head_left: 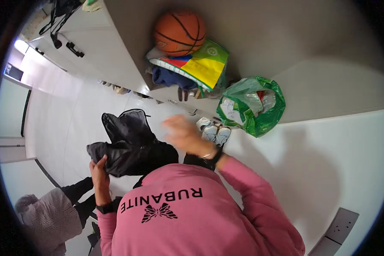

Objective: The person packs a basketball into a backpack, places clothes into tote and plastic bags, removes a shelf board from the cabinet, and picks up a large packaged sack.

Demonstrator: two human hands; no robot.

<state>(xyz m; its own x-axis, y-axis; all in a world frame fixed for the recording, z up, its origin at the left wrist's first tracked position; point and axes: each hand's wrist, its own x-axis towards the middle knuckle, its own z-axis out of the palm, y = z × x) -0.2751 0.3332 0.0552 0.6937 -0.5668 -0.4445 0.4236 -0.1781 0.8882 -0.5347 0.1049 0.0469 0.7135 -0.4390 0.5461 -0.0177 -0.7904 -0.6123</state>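
Bag gapes, its edge pinched in left hand, apparently to steady it. Right hand blurs nearby; finger spread and hold impossible to tell.

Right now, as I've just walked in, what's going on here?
Someone in a pink top is handling what looks like an open black bag. The left hand grips its edge; the right hand, blurred, is beside it with nothing visible in it. Beyond, a basketball rests on a colourful bag, near a green plastic bag with things inside. A pair of shoes lies nearby, and another person is off to the left.
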